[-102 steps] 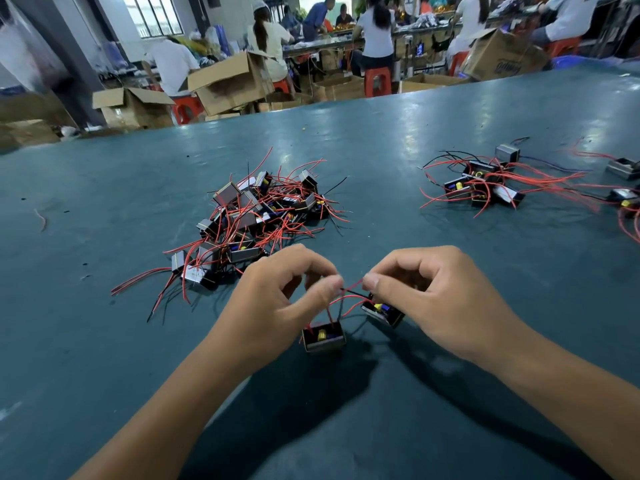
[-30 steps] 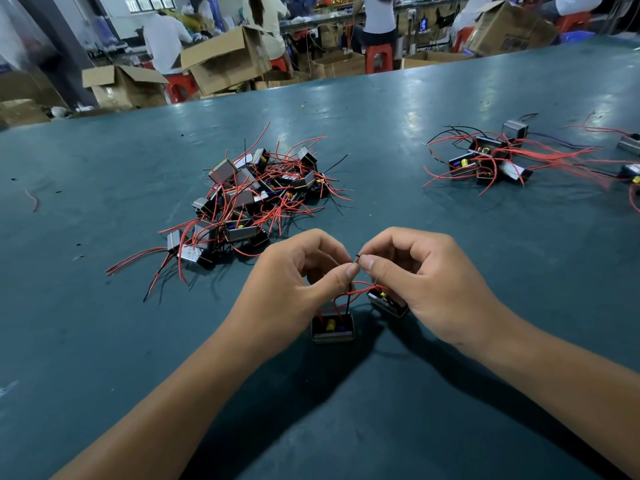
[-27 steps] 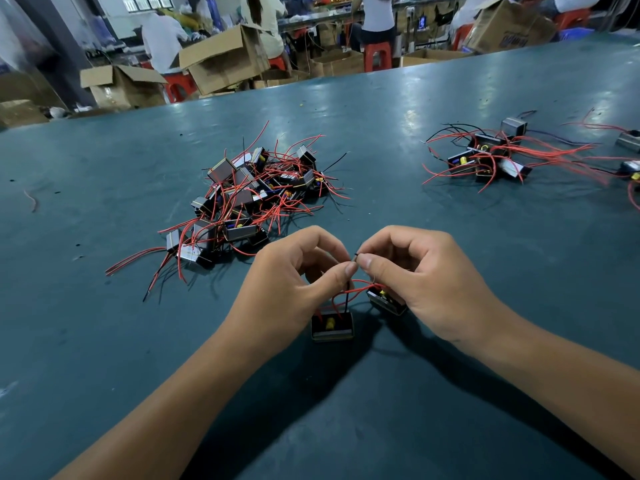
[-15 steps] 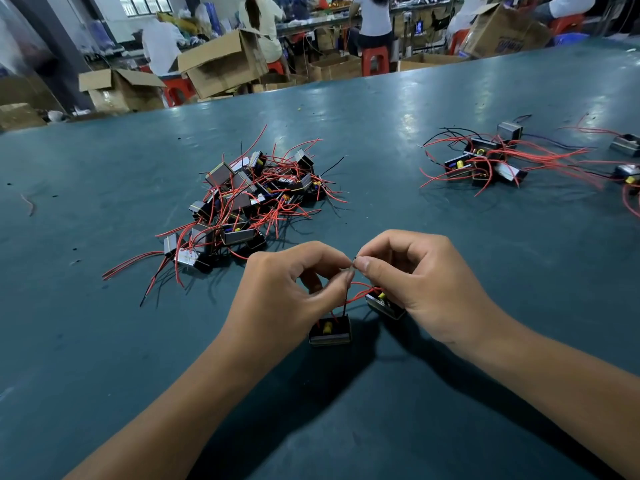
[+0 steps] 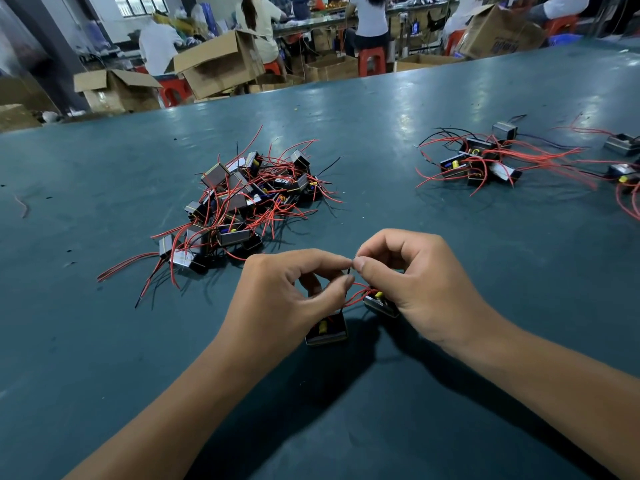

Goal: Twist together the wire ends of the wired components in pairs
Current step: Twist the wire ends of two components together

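Wires (image 5: 356, 293) pinched between thumb and forefinger of my left hand (image 5: 287, 299) and right hand (image 5: 412, 282), just above two small boxes (image 5: 327, 332) under my palms, seem thin and springy, best held near their tips.

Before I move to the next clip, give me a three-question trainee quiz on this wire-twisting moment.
1. True or false: both hands, left hand and right hand, pinch wire ends.
2. Which is larger: A) the left pile, B) the right cluster?
3. Fill in: two components lie below the hands on the ____ table.

Key: 1 true; 2 A; 3 teal.
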Motion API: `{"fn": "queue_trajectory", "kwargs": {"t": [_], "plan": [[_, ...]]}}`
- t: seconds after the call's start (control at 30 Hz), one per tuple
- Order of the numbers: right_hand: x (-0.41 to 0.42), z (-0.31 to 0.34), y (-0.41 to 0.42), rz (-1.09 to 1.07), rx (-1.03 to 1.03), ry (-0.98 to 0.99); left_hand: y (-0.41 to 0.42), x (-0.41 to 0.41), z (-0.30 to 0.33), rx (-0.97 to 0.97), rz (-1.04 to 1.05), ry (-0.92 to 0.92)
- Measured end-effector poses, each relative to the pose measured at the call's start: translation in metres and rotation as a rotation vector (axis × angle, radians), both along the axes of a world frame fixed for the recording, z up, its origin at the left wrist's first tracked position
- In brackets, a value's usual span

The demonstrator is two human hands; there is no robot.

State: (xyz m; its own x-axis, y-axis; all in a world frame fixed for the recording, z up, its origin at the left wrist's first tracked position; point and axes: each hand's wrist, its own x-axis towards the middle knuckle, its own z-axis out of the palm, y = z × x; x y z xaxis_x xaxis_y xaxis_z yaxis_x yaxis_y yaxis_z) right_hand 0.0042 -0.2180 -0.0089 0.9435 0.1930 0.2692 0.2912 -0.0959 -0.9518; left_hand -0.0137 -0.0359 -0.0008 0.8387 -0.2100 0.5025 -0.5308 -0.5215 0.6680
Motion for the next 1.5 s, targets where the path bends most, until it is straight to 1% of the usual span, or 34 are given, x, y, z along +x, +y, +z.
{"fn": "queue_trajectory", "kwargs": {"t": [0.1,0.3,0.47,0.83,1.0,1.37,1.5], "plan": [[0.0003,-0.0012,0.0002,-0.015,0.017,0.011,-0.0015,-0.0002,-0.0005,0.008,0.005,0.005],[0.001,-0.0019,-0.0012,0.009,-0.03,-0.011,-0.0013,0.0031,-0.0036,-0.05,-0.01,0.03],[0.0017,-0.0035,-0.0026,0.015,-0.051,-0.017,-0.0013,0.0048,-0.0059,-0.054,-0.013,0.038],[0.0027,-0.0045,-0.0024,0.049,-0.009,0.005,-0.0005,0.0068,-0.0074,-0.092,-0.021,0.071],[0.004,-0.0049,-0.0025,0.017,0.007,-0.013,-0.0003,0.0057,-0.0092,-0.132,-0.033,0.113],[0.0034,-0.0026,-0.003,-0.005,0.088,0.015,-0.002,0.0035,-0.0082,-0.146,-0.006,0.094],[0.0035,-0.0034,-0.0036,-0.006,0.1,0.009,-0.0016,0.0027,-0.0072,-0.172,0.018,0.127]]}}
